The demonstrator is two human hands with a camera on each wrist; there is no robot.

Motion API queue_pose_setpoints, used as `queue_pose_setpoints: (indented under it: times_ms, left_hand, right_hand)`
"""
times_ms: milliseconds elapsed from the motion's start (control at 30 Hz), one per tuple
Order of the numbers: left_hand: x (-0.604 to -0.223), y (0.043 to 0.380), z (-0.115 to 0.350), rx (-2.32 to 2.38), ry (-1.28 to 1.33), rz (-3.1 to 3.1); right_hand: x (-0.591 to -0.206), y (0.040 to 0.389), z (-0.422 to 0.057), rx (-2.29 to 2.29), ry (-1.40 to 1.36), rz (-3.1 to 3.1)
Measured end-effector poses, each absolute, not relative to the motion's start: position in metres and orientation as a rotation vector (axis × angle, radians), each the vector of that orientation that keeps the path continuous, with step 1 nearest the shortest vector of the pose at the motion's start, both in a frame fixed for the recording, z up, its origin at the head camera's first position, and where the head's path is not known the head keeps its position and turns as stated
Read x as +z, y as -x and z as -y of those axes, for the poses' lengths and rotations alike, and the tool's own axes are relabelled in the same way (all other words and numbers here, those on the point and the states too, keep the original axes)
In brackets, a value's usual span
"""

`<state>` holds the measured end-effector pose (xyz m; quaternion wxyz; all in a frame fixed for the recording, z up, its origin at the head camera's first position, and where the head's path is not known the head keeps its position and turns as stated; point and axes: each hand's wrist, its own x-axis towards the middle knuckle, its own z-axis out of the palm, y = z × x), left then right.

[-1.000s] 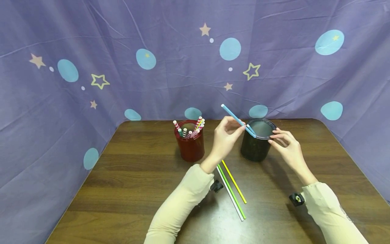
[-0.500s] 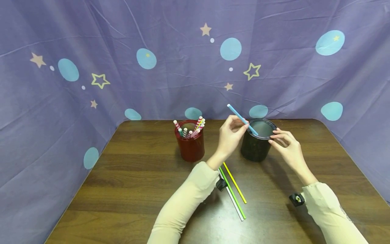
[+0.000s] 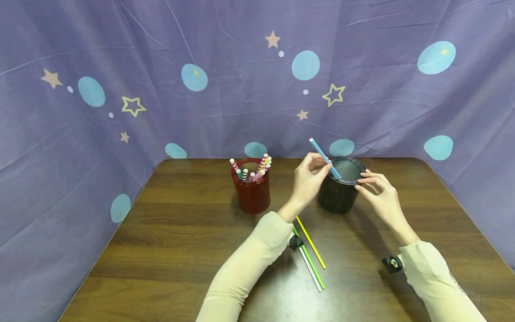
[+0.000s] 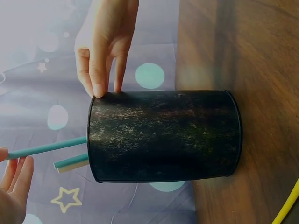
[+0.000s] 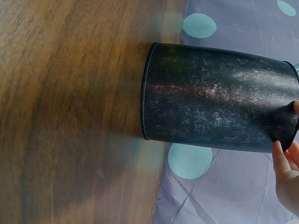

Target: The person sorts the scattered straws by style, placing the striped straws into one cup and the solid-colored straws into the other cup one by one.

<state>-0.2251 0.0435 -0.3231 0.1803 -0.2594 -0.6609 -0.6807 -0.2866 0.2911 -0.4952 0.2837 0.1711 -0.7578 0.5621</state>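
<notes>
My left hand [image 3: 308, 181] pinches a blue paper straw [image 3: 318, 150] between thumb and fingers. The straw slants, its lower end inside the mouth of a black can [image 3: 337, 199] and its white-tipped upper end to the upper left. At the can's right side, my right hand [image 3: 380, 194] grips the rim with thumb and fingers. The left wrist view shows a second teal straw [image 4: 70, 161] and a cream one [image 4: 74, 167] poking out of the can. Only some fingers [image 5: 280, 161] of the right hand show in the right wrist view.
Left of the black can stands a red can [image 3: 253, 197] with several striped straws. A yellow straw [image 3: 311, 243], a green straw [image 3: 311, 264] and a white straw [image 3: 310, 270] lie on the wooden table [image 3: 161, 250], partly under the left forearm. A patterned curtain [image 3: 225, 112] hangs behind.
My left hand has moved right with the blue straw, which now stands steeper and deeper over the black can's mouth. My right hand has stayed at the rim.
</notes>
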Motion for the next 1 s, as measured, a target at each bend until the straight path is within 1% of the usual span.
queue_pose_setpoints:
  times_ms: [67,100,267,300,333,800,833,967,1000]
  left_hand:
    - [-0.323,0.225,-0.044,-1.905,0.732,1.878]
    - [-0.323,0.225,-0.044,-1.894,0.731,1.886]
    - [-0.324,0.225,-0.046,-1.864,0.728,1.928]
    - [-0.324,0.226,-0.046,-1.857,0.728,1.938]
    - [-0.325,0.226,-0.046,-1.848,0.728,1.947]
    - [-0.333,0.228,-0.045,-1.719,0.742,2.006]
    - [-0.334,0.228,-0.044,-1.722,0.745,2.006]
    - [-0.336,0.226,-0.04,-1.734,0.754,2.019]
    - [-0.337,0.226,-0.039,-1.737,0.757,2.022]
  right_hand:
    - [-0.494,0.286,-0.291,1.504,-0.46,2.028]
    - [-0.485,0.278,-0.287,1.564,-0.486,2.007]
    - [-0.485,0.277,-0.287,1.562,-0.48,2.009]
    - [-0.485,0.277,-0.287,1.56,-0.478,2.009]
    - [-0.493,0.285,-0.291,1.501,-0.451,2.029]
    - [-0.495,0.286,-0.29,1.494,-0.449,2.041]
    - [-0.485,0.278,-0.286,1.55,-0.471,2.027]
    - [-0.486,0.278,-0.287,1.557,-0.459,2.041]
    - [-0.476,0.271,-0.283,1.627,-0.475,2.018]
